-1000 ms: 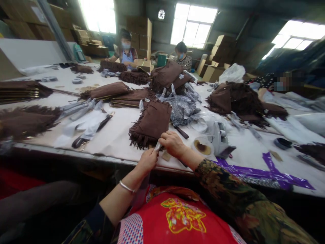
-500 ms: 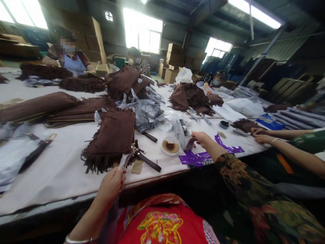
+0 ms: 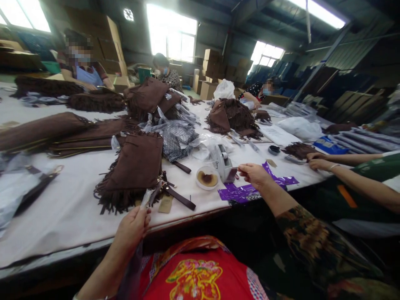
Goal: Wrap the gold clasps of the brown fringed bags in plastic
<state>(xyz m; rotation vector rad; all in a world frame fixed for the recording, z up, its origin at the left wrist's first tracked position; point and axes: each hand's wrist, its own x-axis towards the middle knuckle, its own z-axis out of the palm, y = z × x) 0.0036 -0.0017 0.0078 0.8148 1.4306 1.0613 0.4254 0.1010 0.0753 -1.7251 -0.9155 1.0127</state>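
From the head view, my left hand [image 3: 134, 221] grips plastic [image 3: 146, 199], partly hidden by fingers, long axis slanting toward the bag [image 3: 134, 164] on the tabletop [image 3: 78, 208]. My right hand [image 3: 252, 176] pinches near the dispenser [image 3: 222, 164]; any contents are unclear.

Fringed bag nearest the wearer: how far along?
Looks done: clear plastic wrap seems to be in place by the corner of the fringed bag. In hand: left hand pinches that wrap; right hand is pinched beside the tape dispenser, any tape in it unclear. Left, probably: taping the wrap; the brown wrist strap is bare.
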